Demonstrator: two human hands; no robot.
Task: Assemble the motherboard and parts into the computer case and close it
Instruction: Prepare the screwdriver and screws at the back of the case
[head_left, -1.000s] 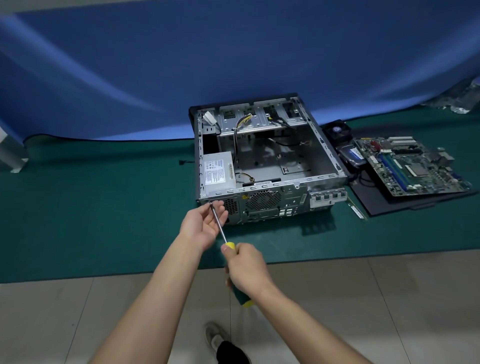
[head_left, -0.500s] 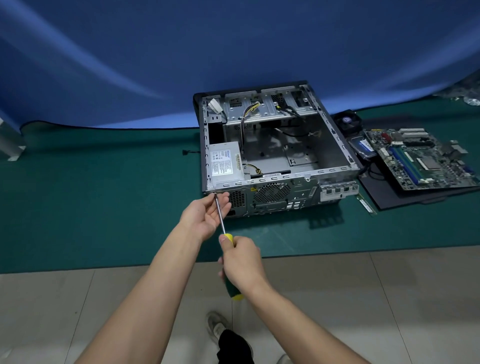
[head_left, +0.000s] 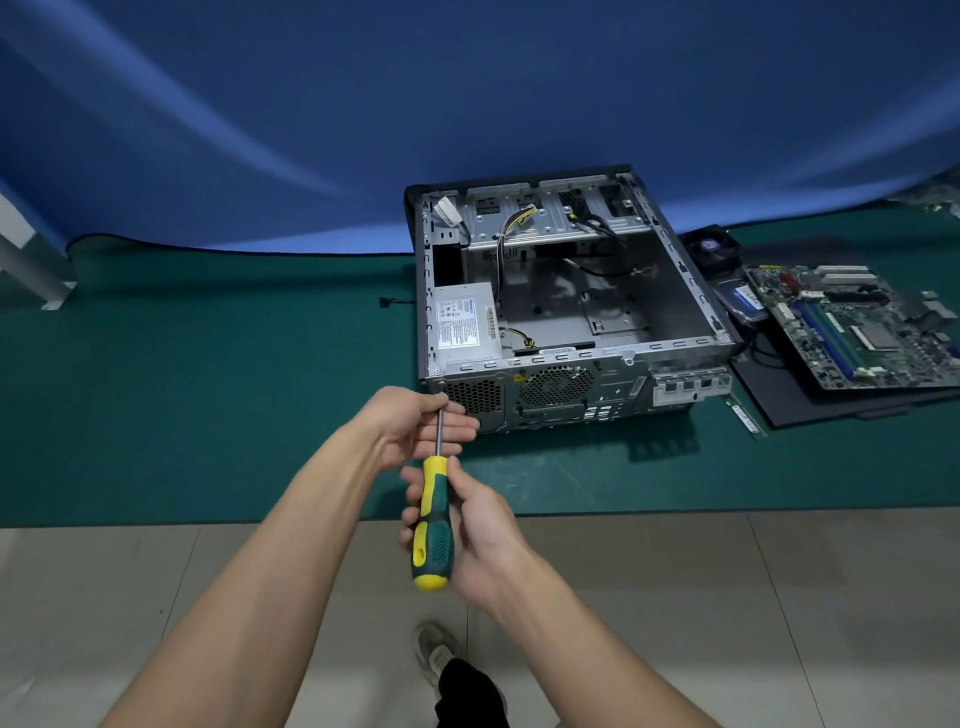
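Both of my hands are on the screwdriver: my right hand curls round its green and yellow handle, while my left hand steadies the metal shaft with loosely bent fingers, the tip at the near left corner of the computer case. That open case lies on the green mat with its power supply in the near left corner, and the motherboard rests on a dark panel just right of it.
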